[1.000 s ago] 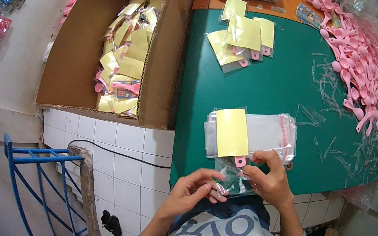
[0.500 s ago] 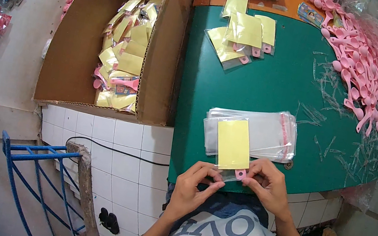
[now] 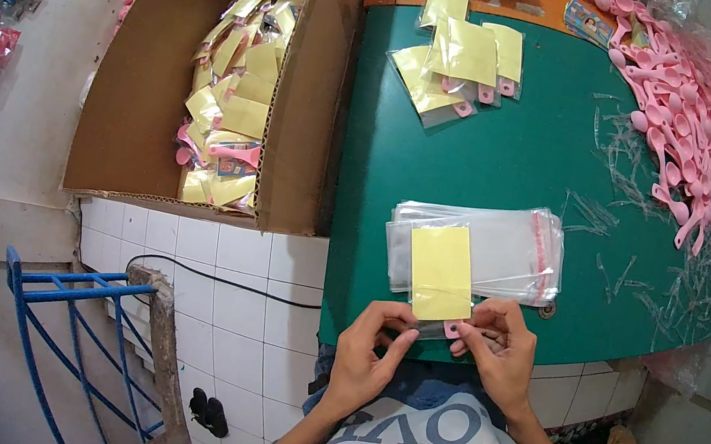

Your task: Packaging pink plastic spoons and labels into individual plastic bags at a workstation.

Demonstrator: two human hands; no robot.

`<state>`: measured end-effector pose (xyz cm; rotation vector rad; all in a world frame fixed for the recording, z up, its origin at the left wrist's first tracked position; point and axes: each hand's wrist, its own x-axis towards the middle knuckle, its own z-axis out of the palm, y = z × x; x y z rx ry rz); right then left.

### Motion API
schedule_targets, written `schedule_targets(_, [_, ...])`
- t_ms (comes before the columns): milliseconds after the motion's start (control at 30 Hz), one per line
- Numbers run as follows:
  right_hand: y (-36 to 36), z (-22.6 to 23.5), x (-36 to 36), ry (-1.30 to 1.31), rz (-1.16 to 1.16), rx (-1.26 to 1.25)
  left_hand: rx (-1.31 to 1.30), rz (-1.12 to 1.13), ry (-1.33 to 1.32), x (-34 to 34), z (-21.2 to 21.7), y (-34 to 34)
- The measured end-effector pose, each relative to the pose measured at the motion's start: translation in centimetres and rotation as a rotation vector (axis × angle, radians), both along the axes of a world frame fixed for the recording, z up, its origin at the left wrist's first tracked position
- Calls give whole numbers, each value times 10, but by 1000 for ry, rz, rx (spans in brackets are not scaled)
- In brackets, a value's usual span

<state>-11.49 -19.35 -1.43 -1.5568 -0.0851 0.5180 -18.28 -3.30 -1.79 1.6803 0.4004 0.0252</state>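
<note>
both hands (image 3: 437,351) on yellow-card packet (image 3: 441,273)

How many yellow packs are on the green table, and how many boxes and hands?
Yellow packs lying in the far pile: about 4
Yellow pack being held: 1
Cardboard box: 1
Hands: 2, left hand and right hand
Total: about 8
</note>
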Motion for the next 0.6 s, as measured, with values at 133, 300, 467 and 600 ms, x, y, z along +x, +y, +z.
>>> schedule_targets(133, [1, 5, 2, -25, 31, -44, 65, -74, -44, 3, 5, 3])
schedule_targets(300, [-5, 17, 26, -81, 110, -23, 189, -134, -137, 33, 30, 9])
schedule_targets(467, [1, 49, 159, -656, 175, -283, 610, -93, -488, 150, 46, 42])
schedule_targets(600, [-107, 10, 305, -1310, -139, -1152, 835, -246, -398, 176, 50, 24])
